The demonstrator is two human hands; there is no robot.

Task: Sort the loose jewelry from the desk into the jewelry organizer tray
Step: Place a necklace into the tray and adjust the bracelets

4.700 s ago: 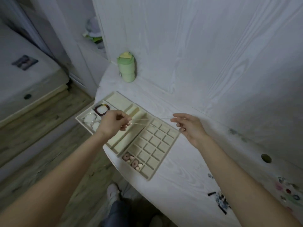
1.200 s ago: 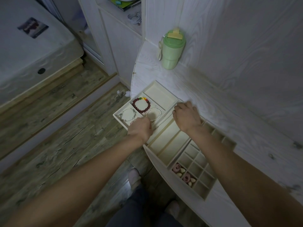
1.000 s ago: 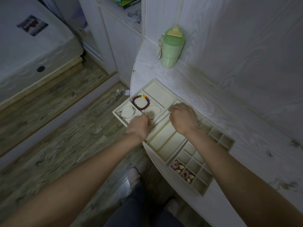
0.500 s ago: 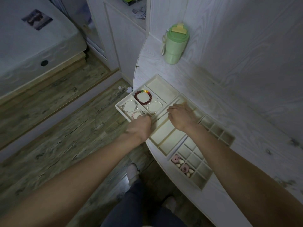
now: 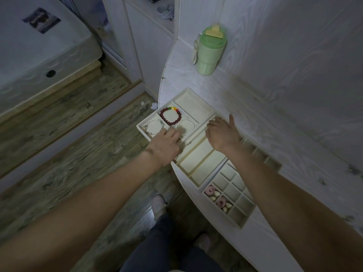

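Here, the cream compartmented jewelry organizer tray (image 5: 193,107) lies along the edge of the white wood-grain counter (image 5: 255,107). Its left squares hold a silver chain bracelet (image 5: 154,125), a dark red bead bracelet (image 5: 170,116) and a white pearl bracelet (image 5: 186,125). The left hand (image 5: 167,143) reaches there, fingers loosely extended. The right hand (image 5: 223,133) rests relaxed over a long slot holding a thin chain (image 5: 197,135). A pale green lidded tumbler (image 5: 210,51) stands behind.

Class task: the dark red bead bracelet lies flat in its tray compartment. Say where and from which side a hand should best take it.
Probably from straight above, pinching the bead strand of the red bracelet on its far arc. It lies flat as an open ring, so fingers can go inside and outside the strand, and the compartment walls of the tray block a sideways approach.
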